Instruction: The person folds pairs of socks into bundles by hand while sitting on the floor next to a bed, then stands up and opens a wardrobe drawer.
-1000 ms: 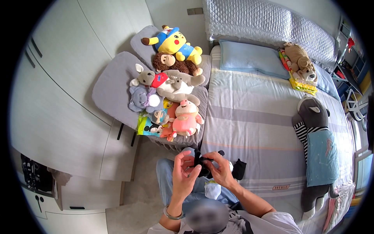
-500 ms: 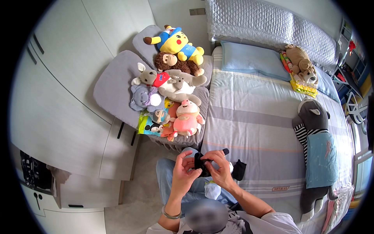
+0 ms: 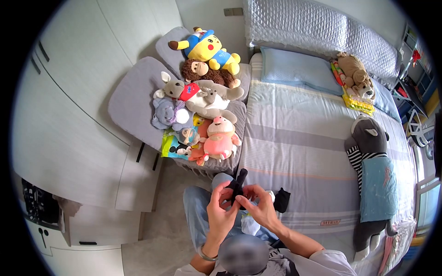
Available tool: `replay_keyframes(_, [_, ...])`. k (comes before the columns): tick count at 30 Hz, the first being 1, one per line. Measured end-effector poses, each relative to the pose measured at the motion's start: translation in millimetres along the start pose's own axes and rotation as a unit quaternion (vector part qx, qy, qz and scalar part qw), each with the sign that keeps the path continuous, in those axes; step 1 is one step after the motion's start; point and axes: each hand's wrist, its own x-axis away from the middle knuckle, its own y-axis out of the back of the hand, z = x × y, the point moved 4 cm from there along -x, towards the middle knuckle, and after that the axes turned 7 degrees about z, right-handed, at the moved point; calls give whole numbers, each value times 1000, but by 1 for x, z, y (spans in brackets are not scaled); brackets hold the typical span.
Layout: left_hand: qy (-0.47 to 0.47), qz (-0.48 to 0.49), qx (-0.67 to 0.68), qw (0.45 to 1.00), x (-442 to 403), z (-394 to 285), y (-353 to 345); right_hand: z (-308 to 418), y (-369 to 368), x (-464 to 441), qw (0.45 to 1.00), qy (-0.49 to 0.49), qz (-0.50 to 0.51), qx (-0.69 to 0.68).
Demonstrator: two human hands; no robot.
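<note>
Between my two hands, above my lap, is a black sock (image 3: 238, 184), bunched with one end sticking up. My left hand (image 3: 221, 210) grips it from the left with curled fingers. From the right, my right hand (image 3: 260, 208) pinches it with thumb and fingers. A white sock (image 3: 250, 225) lies on my lap just below the hands. Another black piece, sock-like (image 3: 282, 200), rests on the bed edge right of my right hand, with something white partly hidden beside it.
Several plush toys, including a pink pig (image 3: 220, 140) and a kangaroo (image 3: 202, 99), sit on a grey chair (image 3: 131, 99) ahead left. On the bed (image 3: 294, 138) lie a long plush toy (image 3: 377, 184), a pillow (image 3: 294, 71) and a plush dog (image 3: 357, 76). Cabinets (image 3: 78, 115) stand left.
The black sock has turned in my hands, its loose end swinging from the right to point up. My right hand has shifted its grip; both hands still hold it.
</note>
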Motion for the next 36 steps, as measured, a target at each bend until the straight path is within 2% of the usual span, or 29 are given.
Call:
replay_keyframes(3, [0, 11, 1, 1000, 2, 3, 1, -22, -5, 4, 979, -95, 7, -183])
replay_keyframes(5, [23, 24, 79, 996, 2, 11, 4, -31, -6, 4, 969, -113, 27, -217])
replay_keyframes(7, [30, 11, 54, 998, 5, 16, 7, -36, -10, 4, 958, -129, 47, -252])
replay_keyframes(9, [37, -1, 30, 999, 6, 18, 8, -40, -17, 7, 907, -148, 69, -387])
replay_keyframes(13, [-2, -1, -37, 999, 7, 17, 9, -47, -18, 6, 866, -162, 83, -466])
replay_keyframes(15, [-15, 2, -58, 998, 6, 17, 10, -49, -20, 7, 815, -183, 93, -542])
replay_keyframes(16, [-6, -7, -80, 997, 7, 16, 11, -49, -18, 7, 815, -182, 92, -542])
replay_keyframes(18, [3, -16, -103, 995, 6, 23, 15, -49, -22, 11, 746, -243, 90, -614])
replay_keyframes(20, [48, 16, 0, 999, 3, 47, 20, -44, -20, 9, 738, -246, 84, -623])
replay_keyframes(21, [95, 28, 122, 987, 2, 47, 18, -42, -20, 8, 729, -249, 76, -633])
replay_keyframes(22, [95, 30, 122, 987, 3, 43, 20, -47, -20, 7, 730, -248, 75, -633])
replay_keyframes(24, [159, 59, 321, 932, 5, 42, 17, -64, -21, 9, 749, -293, 18, -594])
replay_keyframes(25, [152, 90, 382, 907, 6, 49, 15, -66, -21, 9, 749, -293, 17, -594])
replay_keyframes(26, [152, 91, 381, 907, 8, 50, 14, -67, -21, 7, 765, -296, 19, -571])
replay_keyframes(28, [213, 141, 540, 802, 15, 45, 0, -70, -21, 6, 782, -298, 21, -547])
replay_keyframes(29, [216, 205, 531, 794, 19, 48, -7, -72, -20, 3, 799, -265, 38, -538])
replay_keyframes(30, [217, 206, 531, 793, 18, 43, -10, -70, -19, 1, 815, -232, 55, -529])
replay_keyframes(32, [197, 164, 417, 872, 14, 31, -7, -63, -16, 3, 815, -228, 59, -530])
replay_keyframes(33, [150, 182, 340, 911, 13, 35, -1, -59, -13, 5, 806, -214, 79, -546])
replay_keyframes(34, [150, 182, 339, 911, 12, 42, -1, -56, -12, 6, 796, -200, 100, -562])
replay_keyframes(35, [78, 153, 207, 963, 10, 43, 3, -58, -10, 7, 796, -201, 101, -562])
replay_keyframes(36, [3, 119, 68, 991, 8, 44, 7, -57, -9, 7, 802, -171, 138, -556])
